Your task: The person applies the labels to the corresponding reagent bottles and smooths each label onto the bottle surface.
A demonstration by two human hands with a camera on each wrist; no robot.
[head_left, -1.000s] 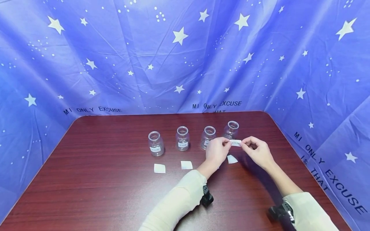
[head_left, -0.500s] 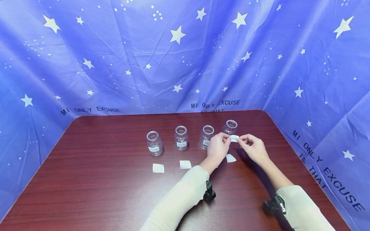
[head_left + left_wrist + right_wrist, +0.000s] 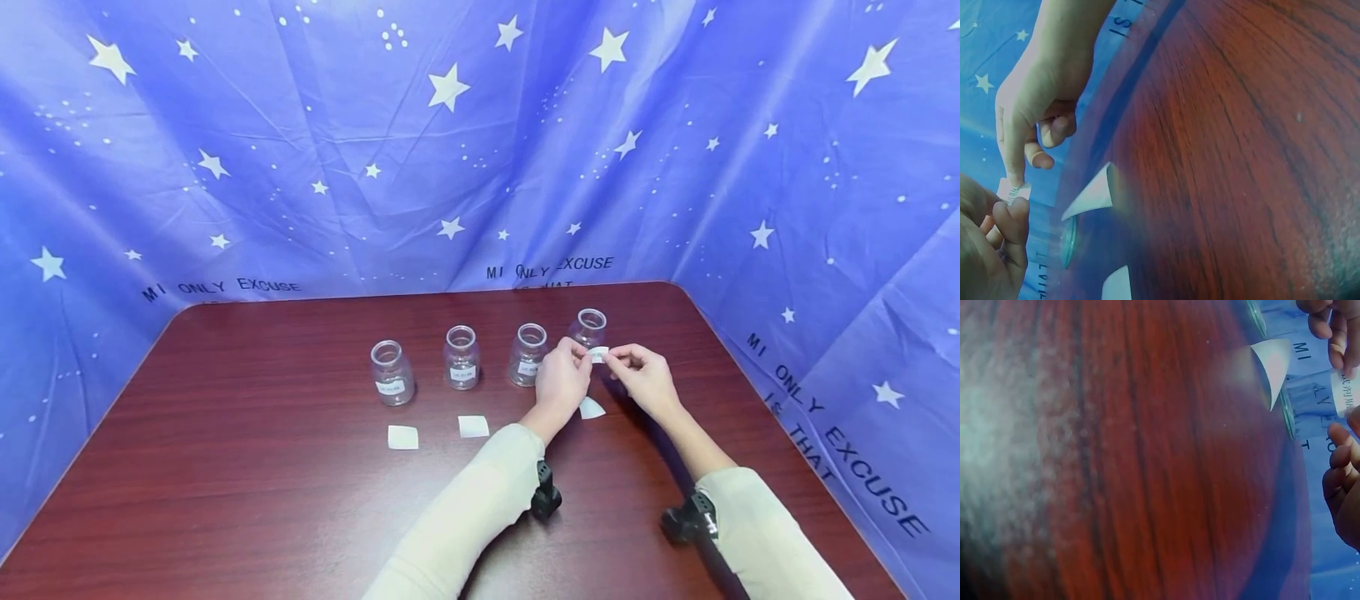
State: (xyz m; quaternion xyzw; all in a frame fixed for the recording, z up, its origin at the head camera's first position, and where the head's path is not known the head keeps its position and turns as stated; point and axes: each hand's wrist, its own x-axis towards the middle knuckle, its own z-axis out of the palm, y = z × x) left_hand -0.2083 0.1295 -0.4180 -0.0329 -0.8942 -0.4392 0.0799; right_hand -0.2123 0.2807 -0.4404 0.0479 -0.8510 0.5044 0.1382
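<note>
In the head view, my left hand (image 3: 561, 383) pinches one end of a small white printed label (image 3: 598, 355). My right hand (image 3: 648, 383) pinches the other end between thumb and index finger. The label overlaps the front of the rightmost glass jar (image 3: 590, 323), whose lower body the hands and label cover. The right wrist view has the label (image 3: 1342, 394) stretched across the side of the clear jar (image 3: 1310, 400), a hand at each end. Both hands and the label (image 3: 1016, 190) also show in the left wrist view.
Further left stand three clear jars with labels: one jar (image 3: 528, 358) partly behind my left hand, a middle jar (image 3: 461, 358) and a left jar (image 3: 392, 375). White paper pieces (image 3: 473, 427) lie before them on the dark red table (image 3: 247, 467). A starry blue curtain (image 3: 375, 208) surrounds the table.
Both hands have moved the label away from me, up to the rightmost jar's front. Their fingertips have come closer together. The head view has shifted slightly, and the other jars stay put.
</note>
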